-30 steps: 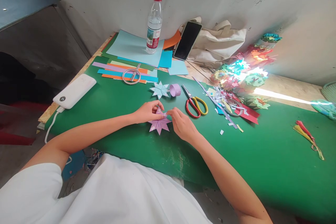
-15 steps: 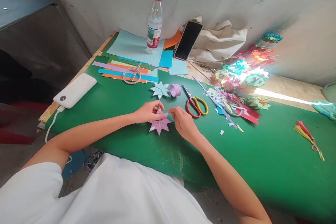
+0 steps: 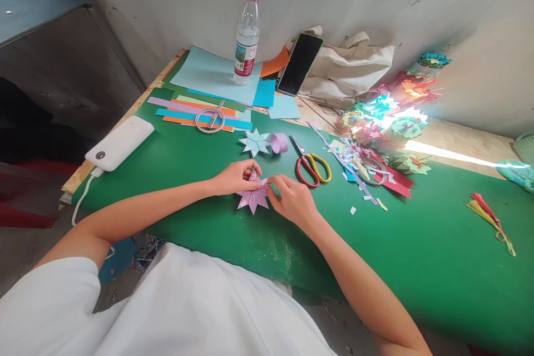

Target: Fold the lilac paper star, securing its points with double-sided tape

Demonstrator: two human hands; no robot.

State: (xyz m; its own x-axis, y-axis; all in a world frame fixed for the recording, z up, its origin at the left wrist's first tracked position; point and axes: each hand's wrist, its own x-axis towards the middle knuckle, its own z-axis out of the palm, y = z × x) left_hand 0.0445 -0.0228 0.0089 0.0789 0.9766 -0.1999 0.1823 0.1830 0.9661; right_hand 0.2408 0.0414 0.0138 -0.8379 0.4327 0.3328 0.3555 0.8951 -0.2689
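Observation:
A folded purple paper star (image 3: pixel 253 200) with several points lies on the green tabletop close to my body. My left hand (image 3: pixel 237 177) grips it from the upper left, thumb on top and fingers curled behind. From the right, my right hand (image 3: pixel 292 197) pinches the star's right-hand point between thumb and index finger. The fingers cover part of the star's upper half. Just beyond my hands lie a pale blue paper star (image 3: pixel 255 143) and a purple paper ring (image 3: pixel 279 143). Scissors (image 3: pixel 311 162) with one red and one yellow handle rest right of the ring.
Behind are paper strips (image 3: pixel 179 113) under a tape roll (image 3: pixel 209 120), paper sheets (image 3: pixel 212 75), a water bottle (image 3: pixel 246 39) and a phone (image 3: pixel 300 64). A white power bank (image 3: pixel 119 144) sits left. Paper scraps (image 3: pixel 361 164), paper flowers (image 3: pixel 384 117) and tassels (image 3: pixel 492 222) lie right.
My right hand has shifted slightly left, and its fingers now close on the star's right-hand point. My left hand keeps its hold in the same place.

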